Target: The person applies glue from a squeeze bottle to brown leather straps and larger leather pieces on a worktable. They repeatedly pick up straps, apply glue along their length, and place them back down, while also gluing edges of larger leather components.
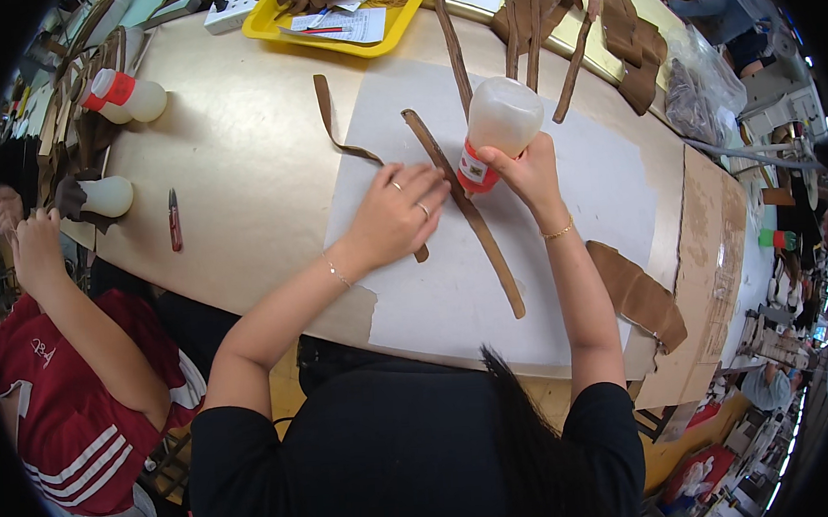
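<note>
Nearest the table's front edge, the left hand [397, 217] lies palm-down with fingers spread, pressing one long brown leather strip [463, 213] onto the white paper sheet [608, 180], which has bare room on both sides. Right hand [527, 171] is closed around an inverted glue bottle [496, 125], its red nozzle touching the strip. Farther off: two more bottles [129, 96], one red cutter [175, 221], one yellow tray [342, 12].
</note>
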`<state>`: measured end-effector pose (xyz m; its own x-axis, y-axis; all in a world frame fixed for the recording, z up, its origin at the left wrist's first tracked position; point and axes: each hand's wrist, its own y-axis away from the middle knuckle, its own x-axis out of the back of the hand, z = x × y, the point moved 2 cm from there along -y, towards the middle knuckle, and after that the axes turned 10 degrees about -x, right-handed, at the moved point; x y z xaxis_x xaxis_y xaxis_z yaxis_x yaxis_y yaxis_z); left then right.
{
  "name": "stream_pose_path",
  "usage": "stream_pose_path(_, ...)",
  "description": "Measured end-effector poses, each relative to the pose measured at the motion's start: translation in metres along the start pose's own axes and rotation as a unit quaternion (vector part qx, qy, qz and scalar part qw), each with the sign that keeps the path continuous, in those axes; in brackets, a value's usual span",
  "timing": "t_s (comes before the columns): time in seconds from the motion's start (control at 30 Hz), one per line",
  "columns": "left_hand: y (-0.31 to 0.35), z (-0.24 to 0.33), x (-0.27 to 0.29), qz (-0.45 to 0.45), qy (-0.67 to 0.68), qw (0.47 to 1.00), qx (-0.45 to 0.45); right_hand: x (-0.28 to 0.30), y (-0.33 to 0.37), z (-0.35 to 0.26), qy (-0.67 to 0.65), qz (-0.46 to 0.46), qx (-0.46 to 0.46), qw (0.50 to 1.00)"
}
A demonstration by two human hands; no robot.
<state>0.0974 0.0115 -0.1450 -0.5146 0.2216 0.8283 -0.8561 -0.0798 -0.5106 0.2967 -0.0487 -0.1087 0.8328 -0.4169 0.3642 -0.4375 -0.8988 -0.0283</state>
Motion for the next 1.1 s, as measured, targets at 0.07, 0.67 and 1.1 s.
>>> stream_pose_path(0.07,0.002,0.012,-0.002,-0.019,0.013,1.000,-0.019,-0.002,-0.001,-0.001,0.010,-0.001,0.008,1.000)
stream_pose_path(0.67,0.005,0.020,-0.010,-0.044,0.011,0.999,-0.001,0.002,0.020,0.003,0.089,-0.015,0.041,0.995)
stream_pose_path(1.1,0.009,0.050,-0.009,-0.055,0.054,0.997,-0.027,0.013,0.037,0.008,0.013,0.010,-0.004,1.000)
